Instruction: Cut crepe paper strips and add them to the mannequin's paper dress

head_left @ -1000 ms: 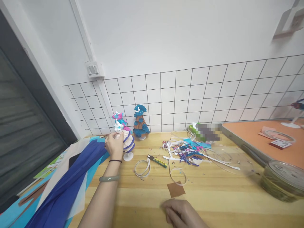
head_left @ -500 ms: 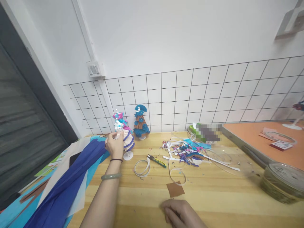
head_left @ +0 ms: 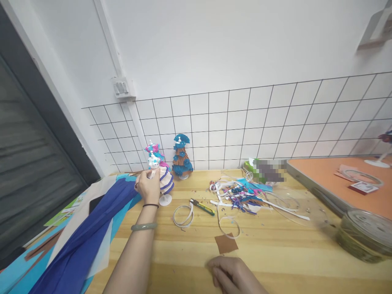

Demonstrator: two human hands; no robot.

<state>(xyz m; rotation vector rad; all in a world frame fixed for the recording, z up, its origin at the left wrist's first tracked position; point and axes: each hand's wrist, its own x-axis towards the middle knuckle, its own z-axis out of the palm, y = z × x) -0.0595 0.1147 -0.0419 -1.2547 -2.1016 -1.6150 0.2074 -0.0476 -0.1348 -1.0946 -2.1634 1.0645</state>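
Observation:
My left hand (head_left: 148, 184) is closed on a small white and purple tiered paper dress (head_left: 166, 179) with a white top and a round white base. A pink and turquoise paper dress (head_left: 157, 150) stands just behind it, partly covered. To the right, against the tiled wall, is a teal and brown paper dress (head_left: 181, 157) on its own stand. My right hand (head_left: 232, 271) rests at the table's front with its fingers curled together, and nothing shows in them. Beyond it lies a brown paper square (head_left: 226, 243).
A yellow-green utility knife (head_left: 202, 207) lies beside a coil of white ribbon (head_left: 183, 216). Paper scraps (head_left: 241, 196) are heaped in the middle. Blue and white crepe paper (head_left: 88, 228) covers the left side. At right are a round clear container (head_left: 366, 234) and an orange board (head_left: 315, 175).
The white and purple dress has shifted very slightly in my left hand's grip. My right hand stays where it was.

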